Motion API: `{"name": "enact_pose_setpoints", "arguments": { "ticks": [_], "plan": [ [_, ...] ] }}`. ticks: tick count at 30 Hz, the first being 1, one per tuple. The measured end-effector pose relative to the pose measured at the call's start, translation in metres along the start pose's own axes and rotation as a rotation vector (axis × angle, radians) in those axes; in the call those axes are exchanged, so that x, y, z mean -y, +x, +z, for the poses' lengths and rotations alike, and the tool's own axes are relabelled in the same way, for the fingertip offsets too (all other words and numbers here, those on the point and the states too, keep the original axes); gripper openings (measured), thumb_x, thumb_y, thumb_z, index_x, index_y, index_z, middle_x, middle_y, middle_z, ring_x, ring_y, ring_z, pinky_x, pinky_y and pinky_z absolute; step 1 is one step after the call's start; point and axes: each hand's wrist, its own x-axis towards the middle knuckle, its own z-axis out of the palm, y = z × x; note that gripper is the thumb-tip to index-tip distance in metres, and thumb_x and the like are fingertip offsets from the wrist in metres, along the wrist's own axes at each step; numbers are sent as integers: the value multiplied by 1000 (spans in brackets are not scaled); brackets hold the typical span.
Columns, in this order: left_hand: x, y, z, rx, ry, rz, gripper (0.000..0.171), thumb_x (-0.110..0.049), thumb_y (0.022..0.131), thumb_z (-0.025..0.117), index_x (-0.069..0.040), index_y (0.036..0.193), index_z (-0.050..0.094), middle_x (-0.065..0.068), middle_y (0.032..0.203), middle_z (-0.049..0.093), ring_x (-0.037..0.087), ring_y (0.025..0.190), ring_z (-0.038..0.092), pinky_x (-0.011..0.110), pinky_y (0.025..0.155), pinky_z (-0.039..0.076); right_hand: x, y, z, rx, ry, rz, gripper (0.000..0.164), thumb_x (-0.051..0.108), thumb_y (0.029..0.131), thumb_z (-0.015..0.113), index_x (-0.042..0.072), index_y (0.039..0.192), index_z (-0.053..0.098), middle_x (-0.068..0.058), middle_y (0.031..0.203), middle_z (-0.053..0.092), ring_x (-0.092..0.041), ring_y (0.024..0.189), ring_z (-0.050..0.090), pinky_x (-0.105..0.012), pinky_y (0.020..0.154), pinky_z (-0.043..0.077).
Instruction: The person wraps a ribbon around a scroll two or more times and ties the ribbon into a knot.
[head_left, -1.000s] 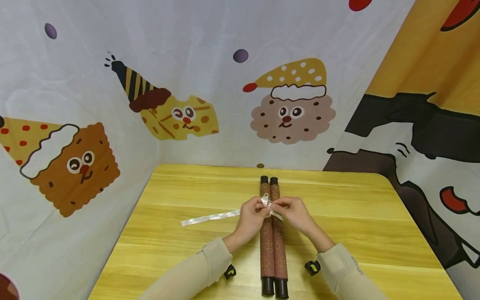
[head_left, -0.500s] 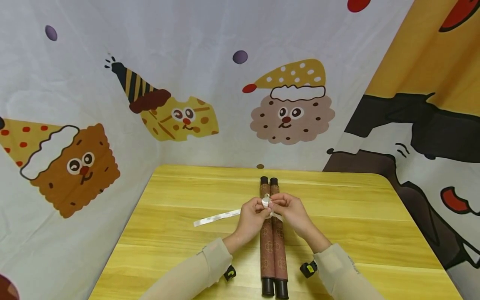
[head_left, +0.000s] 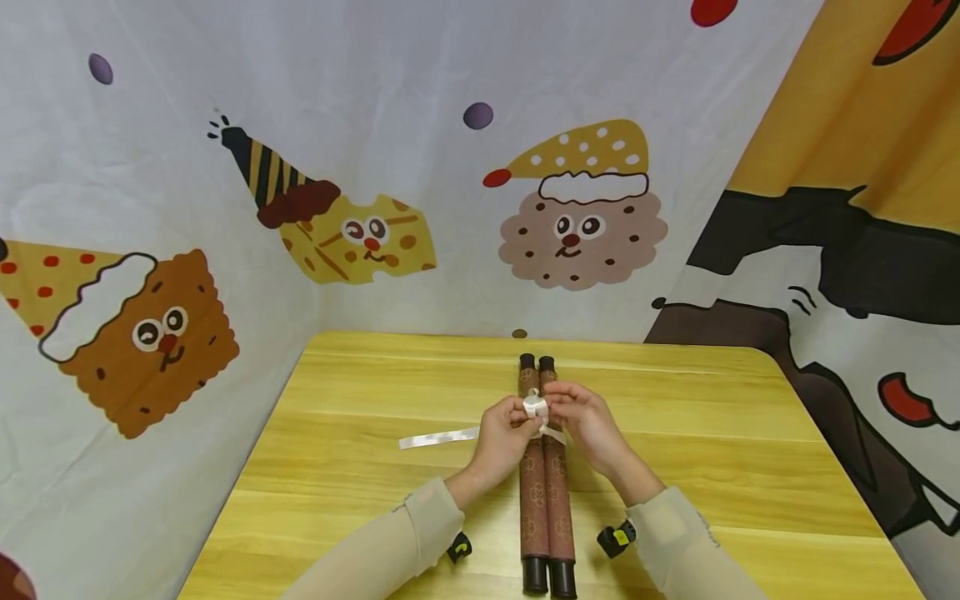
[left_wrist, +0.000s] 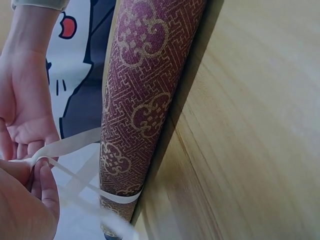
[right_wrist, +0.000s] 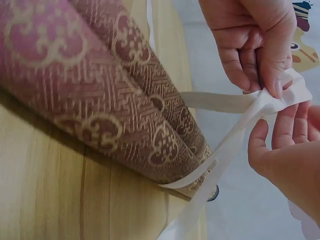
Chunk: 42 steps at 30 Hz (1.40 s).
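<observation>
Two brocade scrolls (head_left: 534, 500), brownish red with gold patterns and black end knobs, lie side by side on the table. A white ribbon (head_left: 536, 407) passes around them towards their far end, gathered into a small loop above. My left hand (head_left: 502, 437) pinches the gathered ribbon between thumb and finger; in the right wrist view the left thumb (right_wrist: 274, 75) presses on it. My right hand (head_left: 592, 425) is at the loop's right side, curled fingers (right_wrist: 295, 127) against the ribbon from behind, its thumb mostly out of that view. One ribbon tail (head_left: 438, 437) extends left past my left hand.
The yellow wood-grain table (head_left: 360, 500) ends at a cloth backdrop (head_left: 450, 308) printed with cartoon cookies and cheese. Small black devices sit under both wrists, one by the right cuff (head_left: 617, 539). The scrolls' near knobs (head_left: 536, 573) come close to the bottom of the head view.
The ribbon's left tail has drawn rightward, showing less length. My right hand's fingers have shifted slightly up and right from the knot, while the left hand has stayed nearly in place.
</observation>
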Motion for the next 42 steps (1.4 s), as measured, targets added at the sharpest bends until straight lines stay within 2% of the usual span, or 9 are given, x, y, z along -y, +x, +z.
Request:
{"name": "enact_pose_setpoints", "arguments": {
  "ticks": [4,7,12,18,23,29,32,37,42],
  "plan": [
    [0,0,0,4,21,2,9,10,84,61,12,93,59,30,90,66,37,85,63,43,74,55,0,0,2,-22,-26,0,41,5,89,61,-14,122,46,-8,99,62,-22,94,57,-34,82,51],
    [12,3,-1,6,25,3,8,9,84,61,9,93,60,29,90,67,36,84,63,42,73,56,-2,0,4,-60,-79,4,41,8,84,69,-9,118,53,-10,97,61,-23,92,57,-37,81,53],
    [33,8,0,-8,28,-16,7,2,84,65,1,91,62,21,89,69,25,82,65,32,71,57,-3,-1,3,-81,-98,-11,38,4,87,63,-9,120,51,-12,101,58,-24,93,56,-41,83,52],
    [34,9,0,-3,24,-9,8,1,84,66,1,91,63,15,87,70,22,81,65,30,69,57,1,-3,1,-66,81,-20,32,-1,90,57,-6,120,49,-8,99,56,-20,89,55,-32,80,52],
    [32,9,0,5,13,-18,7,5,84,64,5,90,61,20,87,70,26,82,65,34,71,57,5,-3,-1,-14,251,-34,26,-7,91,50,2,114,56,-4,96,60,-17,88,56,-30,80,51],
    [13,4,1,15,-11,-9,8,11,83,61,13,91,58,30,89,67,36,84,63,47,74,55,8,-4,-5,37,355,-31,27,-10,93,44,4,112,58,-5,95,63,-18,87,58,-33,83,50],
    [4,2,1,15,-15,-8,9,11,83,60,15,92,58,32,90,65,39,86,62,50,76,53,7,-6,-6,35,287,-36,26,-10,91,48,1,115,54,-8,99,60,-18,88,57,-31,84,51],
    [3,1,2,19,-16,12,9,11,84,59,15,92,58,34,90,64,42,86,61,51,75,53,3,-7,-3,-32,77,-37,39,-5,82,65,-5,118,51,-10,101,57,-19,91,55,-25,80,53],
    [4,0,1,34,0,12,9,10,84,59,13,93,59,33,91,64,42,86,61,48,75,54,-2,-6,0,-86,-36,-44,45,-3,80,70,-10,119,49,-13,100,57,-23,91,57,-26,77,54]
  ]
}}
